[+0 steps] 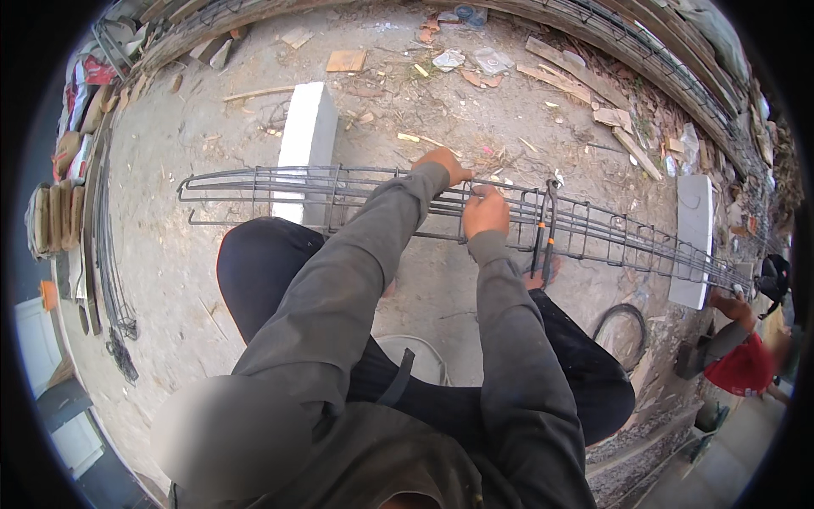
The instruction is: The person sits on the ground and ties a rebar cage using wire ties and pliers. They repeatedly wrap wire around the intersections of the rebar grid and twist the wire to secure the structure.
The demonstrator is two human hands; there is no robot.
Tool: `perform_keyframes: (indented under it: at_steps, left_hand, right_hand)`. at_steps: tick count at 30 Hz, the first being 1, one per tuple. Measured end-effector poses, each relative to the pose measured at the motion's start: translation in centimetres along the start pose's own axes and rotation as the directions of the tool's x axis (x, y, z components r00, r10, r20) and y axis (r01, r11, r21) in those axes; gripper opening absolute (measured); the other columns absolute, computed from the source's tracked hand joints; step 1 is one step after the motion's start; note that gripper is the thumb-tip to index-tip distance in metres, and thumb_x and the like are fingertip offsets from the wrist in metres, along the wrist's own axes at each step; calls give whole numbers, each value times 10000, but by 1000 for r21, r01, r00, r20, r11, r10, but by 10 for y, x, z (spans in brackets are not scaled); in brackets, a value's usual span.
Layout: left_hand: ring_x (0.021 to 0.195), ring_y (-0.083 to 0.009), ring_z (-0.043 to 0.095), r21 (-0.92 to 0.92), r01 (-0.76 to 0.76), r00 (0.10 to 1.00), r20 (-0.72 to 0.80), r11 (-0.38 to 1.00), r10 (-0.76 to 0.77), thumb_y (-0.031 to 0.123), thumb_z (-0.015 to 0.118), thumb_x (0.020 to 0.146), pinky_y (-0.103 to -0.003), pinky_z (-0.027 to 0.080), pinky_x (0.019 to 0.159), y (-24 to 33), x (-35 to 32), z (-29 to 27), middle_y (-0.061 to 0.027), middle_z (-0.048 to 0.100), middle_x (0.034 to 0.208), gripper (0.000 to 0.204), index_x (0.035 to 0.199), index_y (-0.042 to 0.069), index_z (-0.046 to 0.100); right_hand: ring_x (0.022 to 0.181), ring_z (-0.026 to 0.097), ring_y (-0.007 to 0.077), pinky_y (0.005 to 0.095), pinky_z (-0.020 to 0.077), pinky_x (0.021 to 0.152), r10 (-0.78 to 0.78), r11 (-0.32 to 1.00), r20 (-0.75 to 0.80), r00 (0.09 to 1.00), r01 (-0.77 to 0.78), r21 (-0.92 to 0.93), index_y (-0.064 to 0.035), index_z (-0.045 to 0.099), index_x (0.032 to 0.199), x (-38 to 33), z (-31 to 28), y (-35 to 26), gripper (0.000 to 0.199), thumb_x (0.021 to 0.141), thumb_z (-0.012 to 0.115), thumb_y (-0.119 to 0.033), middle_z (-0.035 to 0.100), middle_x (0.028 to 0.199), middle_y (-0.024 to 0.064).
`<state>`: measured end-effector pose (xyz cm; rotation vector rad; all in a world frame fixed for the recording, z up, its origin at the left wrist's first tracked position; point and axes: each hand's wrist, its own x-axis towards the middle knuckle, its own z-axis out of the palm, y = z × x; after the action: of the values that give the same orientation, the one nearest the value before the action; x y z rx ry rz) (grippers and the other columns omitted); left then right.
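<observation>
A: Quick pass; where are the hands?
B: Both on the rebar cage, which lies long across two white blocks; left hand is on the far top bar, fingers curled over it, seems closed on the bar; right hand is just beside it on a nearer bar, fingers pinched together at a crossing; can't tell if there's wire in the pinch, too small.
A: Pliers?
B: Orange-handled pliers hang off the cage just right of the right hand; nobody's holding them.
A: Anyone else?
B: Second person at the far right end, a hand at the cage by the other block.
A: Tips for doing this step well?
B: My judgement; keep the left hand steadying the bar so the crossing doesn't shift; keep the pinch tight at the joint; pliers are close enough to grab without letting go of the bar.
</observation>
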<state>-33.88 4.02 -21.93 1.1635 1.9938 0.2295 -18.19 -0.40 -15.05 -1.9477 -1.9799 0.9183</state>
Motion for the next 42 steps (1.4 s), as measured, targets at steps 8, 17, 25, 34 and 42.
perform_keyframes:
  at_steps: [8, 17, 25, 34, 42]
  left_hand:
    - [894, -256, 724, -207, -117, 992, -73, 971, 104, 364, 836, 750, -364, 549, 841, 4, -12, -3, -108, 773, 945, 287, 964, 173, 825]
    - [857, -227, 713, -230, -169, 985, -80, 958, 154, 303, 820, 767, -356, 544, 828, 2, -10, -2, -102, 771, 915, 242, 941, 135, 821]
    - [922, -268, 720, -226, -104, 994, -41, 969, 97, 344, 800, 757, -381, 531, 859, 12, -23, -2, -73, 771, 915, 206, 884, 182, 814]
    - [894, -273, 719, -203, -63, 991, -125, 977, 38, 302, 775, 757, -390, 523, 852, 17, -24, 3, -69, 766, 883, 161, 839, 164, 789]
    - [788, -250, 709, -205, -111, 980, -185, 973, 73, 299, 777, 727, -380, 539, 753, 19, -28, 4, -67, 749, 809, 190, 825, 137, 789]
  right_hand:
    - [906, 718, 396, 526, 557, 799, -205, 938, 59, 977, 213, -273, -91, 706, 1057, -3, -16, -6, 215, 871, 673, -192, 735, 945, 195]
    - [935, 729, 340, 484, 532, 854, -484, 556, 402, 777, 628, -545, -127, 726, 979, 100, -53, -32, 121, 875, 675, -161, 745, 946, 149]
    - [1047, 696, 276, 463, 480, 950, -377, 520, 557, 740, 667, -534, -148, 754, 1024, 130, -35, -25, 196, 843, 756, -223, 748, 1024, 96]
    - [1070, 631, 282, 466, 471, 937, -571, 784, -10, 821, 541, -305, -95, 710, 1099, 49, -80, -32, 220, 894, 647, -144, 708, 1084, 84]
    - [1131, 588, 314, 456, 425, 987, -600, 756, 16, 800, 573, -315, -80, 654, 1192, 56, -7, 44, 308, 894, 576, -84, 680, 1083, 102]
